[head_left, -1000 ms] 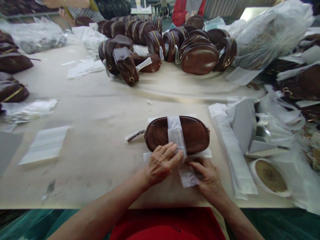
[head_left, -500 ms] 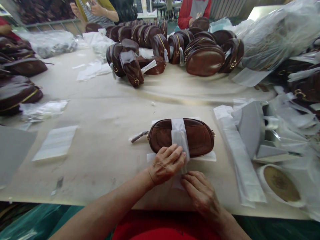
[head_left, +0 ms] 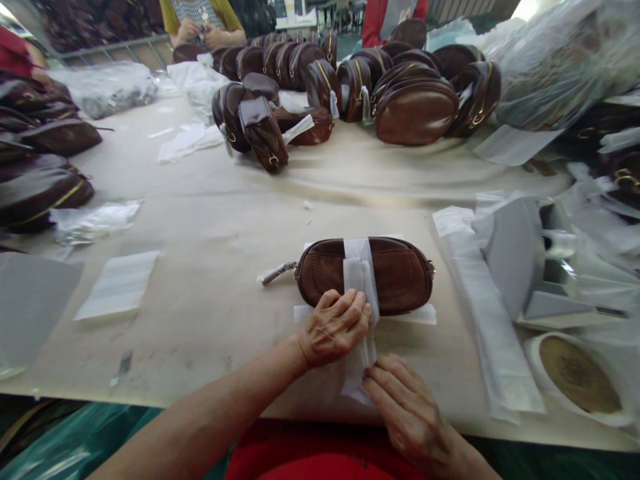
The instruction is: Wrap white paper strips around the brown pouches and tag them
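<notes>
A brown leather bag [head_left: 400,277] lies on its side in front of me, with a white tissue paper strip [head_left: 357,267] wrapped across its middle. The strip's loose end runs over the bag's near edge onto the table. My left hand [head_left: 335,327] is closed on the strip at that edge, fingers together and bent, the thumb hidden. Nearer to me, my right hand [head_left: 405,400] pinches the strip's end from the right side. A wrapped zip pull [head_left: 279,273] sticks out at the bag's left. White paper [head_left: 425,315] shows beneath the bag.
Several finished-looking brown bags [head_left: 416,110] stand across the back, and more bags [head_left: 45,190] are piled left. To the right are long tissue strips [head_left: 480,300], a grey tape dispenser [head_left: 517,260] and a tape roll [head_left: 580,373]. A co-worker's hands [head_left: 200,32] show at the back.
My right hand has drawn slightly down toward me along the strip, and more of its loose end shows. My left hand stays at the bag's near edge. The view has shifted slightly.
</notes>
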`<state>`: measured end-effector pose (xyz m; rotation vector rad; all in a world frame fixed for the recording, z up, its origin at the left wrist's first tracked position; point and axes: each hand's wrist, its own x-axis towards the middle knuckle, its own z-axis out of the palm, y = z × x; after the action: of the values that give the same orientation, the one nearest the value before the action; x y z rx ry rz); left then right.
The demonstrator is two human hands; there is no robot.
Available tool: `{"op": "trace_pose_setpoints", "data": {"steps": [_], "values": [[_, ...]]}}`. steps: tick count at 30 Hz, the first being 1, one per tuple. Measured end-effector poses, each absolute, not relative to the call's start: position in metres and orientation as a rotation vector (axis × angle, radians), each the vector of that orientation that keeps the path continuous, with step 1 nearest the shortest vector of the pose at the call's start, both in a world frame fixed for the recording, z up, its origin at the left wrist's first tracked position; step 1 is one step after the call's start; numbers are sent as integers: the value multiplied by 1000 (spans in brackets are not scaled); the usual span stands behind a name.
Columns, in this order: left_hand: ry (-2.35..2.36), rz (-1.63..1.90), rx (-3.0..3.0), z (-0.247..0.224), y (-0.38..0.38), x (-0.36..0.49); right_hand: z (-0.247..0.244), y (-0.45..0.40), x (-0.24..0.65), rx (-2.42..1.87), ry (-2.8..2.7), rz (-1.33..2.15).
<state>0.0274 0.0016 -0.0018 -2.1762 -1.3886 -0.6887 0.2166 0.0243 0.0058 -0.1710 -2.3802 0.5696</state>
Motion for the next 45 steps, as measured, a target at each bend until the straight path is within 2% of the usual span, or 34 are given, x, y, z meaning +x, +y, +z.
{"op": "trace_pose_setpoints", "data": {"steps": [15,20,31,37,45], "values": [[-1400,-710,-2308,0,2,20,58,79,199,16,-2522,355],[-1511,-817,-2449,5,-2,15,56,99,184,4,-2494,361],[-1548,-1069,-2548,1,3,13,29,130,150,-313,-2375,661],[-1510,-1179,-2473,-1,5,14,21,125,147,-451,-2402,602],[-1572,-1101,-2345,1,1,22,17,122,146,-504,-2410,518]]}}
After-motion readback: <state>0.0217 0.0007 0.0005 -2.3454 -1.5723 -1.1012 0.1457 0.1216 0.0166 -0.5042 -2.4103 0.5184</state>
